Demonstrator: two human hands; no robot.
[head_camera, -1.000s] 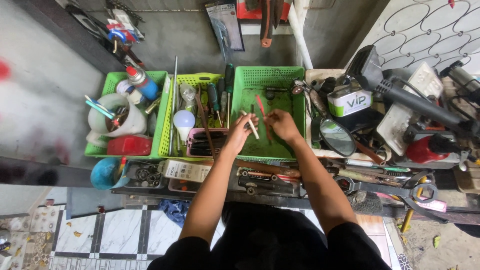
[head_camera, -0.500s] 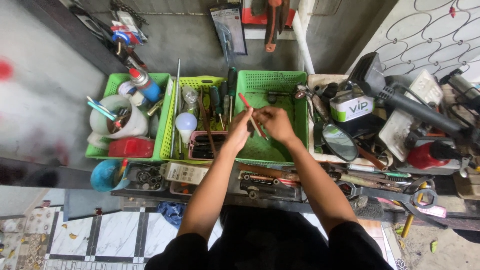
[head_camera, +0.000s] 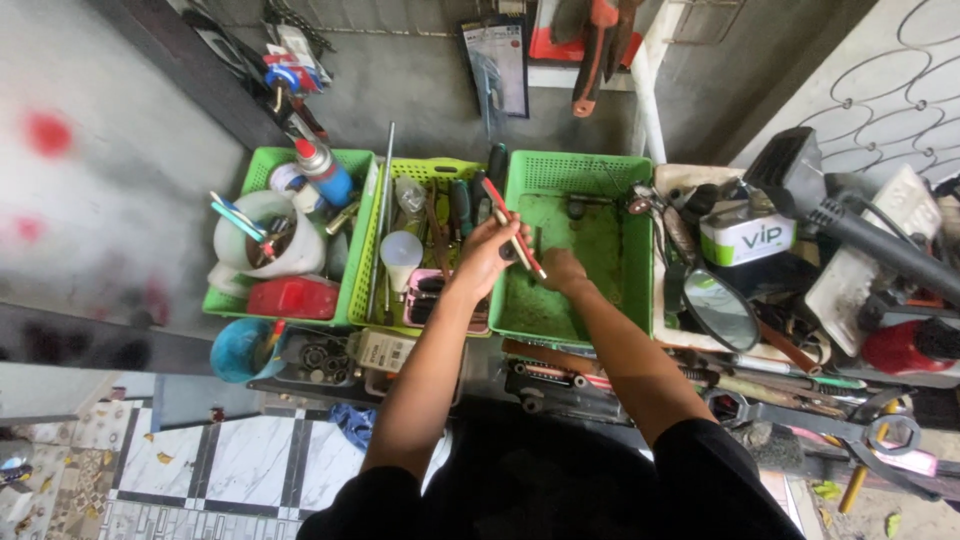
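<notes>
- Hands are working over the green tray (head_camera: 575, 180) in the middle of a cluttered bench, seen from the head camera looking straight down.
- The left hand (head_camera: 487, 255) is closing its fingers around a red-handled tool (head_camera: 513, 238), holding it tilted over the tray's left rim.
- The right hand (head_camera: 562, 270) is resting low inside the tray, curled, just beside the tool's lower end; whether it is gripping anything I cannot tell.
- A yellow-green basket (head_camera: 372, 240) is sitting just left of the tray, holding screwdrivers and a white bulb (head_camera: 401, 250).
- Farther left, another green bin (head_camera: 255, 170) is carrying a white jug (head_camera: 262, 240), a blue spray can (head_camera: 322, 172) and a red box (head_camera: 290, 298).
- To the right, a round mirror (head_camera: 722, 310) is lying among loose tools, near a white tin (head_camera: 748, 235).
- A big wrench (head_camera: 810, 415) is lying along the bench's front edge on the right.
</notes>
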